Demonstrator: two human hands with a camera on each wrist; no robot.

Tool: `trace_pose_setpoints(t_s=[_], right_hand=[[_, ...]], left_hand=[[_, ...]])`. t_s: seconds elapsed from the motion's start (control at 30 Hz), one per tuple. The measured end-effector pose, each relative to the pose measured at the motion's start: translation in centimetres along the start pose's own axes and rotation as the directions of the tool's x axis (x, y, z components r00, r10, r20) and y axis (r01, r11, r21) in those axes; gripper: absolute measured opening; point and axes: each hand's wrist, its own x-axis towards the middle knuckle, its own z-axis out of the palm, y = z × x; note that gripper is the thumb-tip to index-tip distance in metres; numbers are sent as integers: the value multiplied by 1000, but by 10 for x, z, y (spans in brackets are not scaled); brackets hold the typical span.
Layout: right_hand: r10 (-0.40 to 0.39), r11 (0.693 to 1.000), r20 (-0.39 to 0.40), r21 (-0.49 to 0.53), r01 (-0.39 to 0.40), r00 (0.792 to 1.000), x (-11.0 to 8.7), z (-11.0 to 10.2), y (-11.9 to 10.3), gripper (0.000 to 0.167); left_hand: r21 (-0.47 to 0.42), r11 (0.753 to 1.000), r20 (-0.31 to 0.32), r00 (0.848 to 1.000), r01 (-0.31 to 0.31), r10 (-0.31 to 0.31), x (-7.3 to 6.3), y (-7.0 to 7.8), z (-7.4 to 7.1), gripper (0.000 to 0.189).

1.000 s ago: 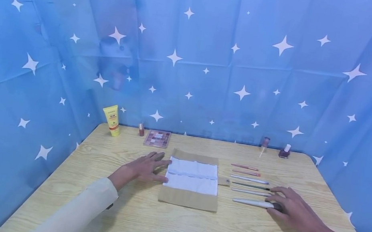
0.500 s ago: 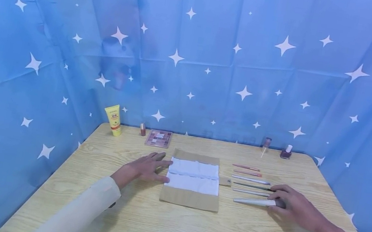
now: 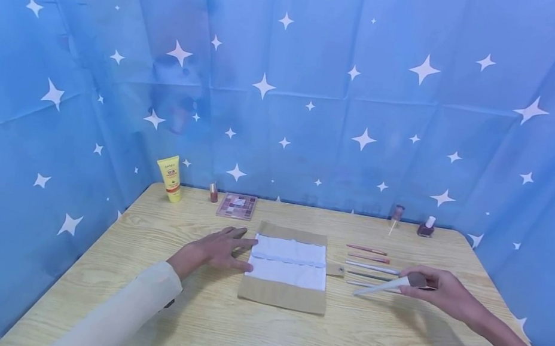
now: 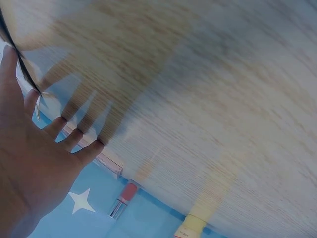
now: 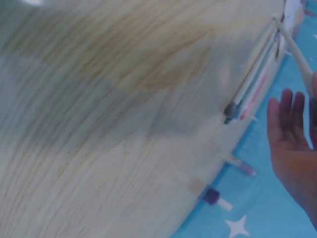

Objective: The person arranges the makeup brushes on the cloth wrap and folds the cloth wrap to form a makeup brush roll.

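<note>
My right hand [image 3: 445,293] pinches a large makeup brush [image 3: 383,288] by its thick, dark-bristled end. The pale handle slopes down to the left, over the near ends of the other brushes. In the right wrist view that same hand [image 5: 292,144] shows at the right edge, the brush handle [image 5: 296,52] rising from it. My left hand [image 3: 220,250] rests with fingers spread at the left edge of an unrolled brush roll [image 3: 282,296], tan outside with white pockets. The left wrist view shows the left hand [image 4: 42,153] with its fingertips on the table.
Several thinner brushes [image 3: 372,267] lie in a row right of the roll's strap [image 3: 334,270]. Along the back stand a yellow tube [image 3: 170,179], a lipstick [image 3: 213,192], an eyeshadow palette [image 3: 236,206], a small applicator bottle [image 3: 396,216] and a nail polish bottle [image 3: 426,226]. A blue star curtain [image 3: 287,114] hangs behind.
My right hand has lifted the large brush off the table and tilted it, moving slightly away from me. The left hand stays at the roll's edge.
</note>
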Motion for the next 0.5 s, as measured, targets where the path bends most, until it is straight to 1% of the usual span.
trace_pose_setpoints(t_s=[0.03, 0.1, 0.2, 0.3, 0.37, 0.5], right_hand=[[37, 999, 4, 27, -37, 999, 1, -1, -2, 42], [81, 995, 5, 58, -81, 997, 5, -1, -7, 46], [115, 988, 7, 103, -115, 993, 10, -1, -13, 54], [127, 980, 10, 153, -127, 992, 17, 0, -17, 57], [120, 979, 7, 168, -119, 993, 22, 1, -21, 59], [99, 983, -18, 156, -95, 995, 34, 5, -30, 60]], left_hand=[[-6, 1000, 2, 1000, 1, -1, 0, 0, 0, 82], [-12, 1000, 2, 1000, 1, -1, -1, 0, 0, 82], [-16, 1000, 6, 1000, 4, -4, -2, 1, -1, 82], [-13, 1000, 6, 1000, 3, -3, -1, 0, -1, 82], [-10, 1000, 7, 1000, 1, -1, -1, 0, -1, 82], [3, 1000, 10, 1000, -3, 3, 0, -1, -1, 83]])
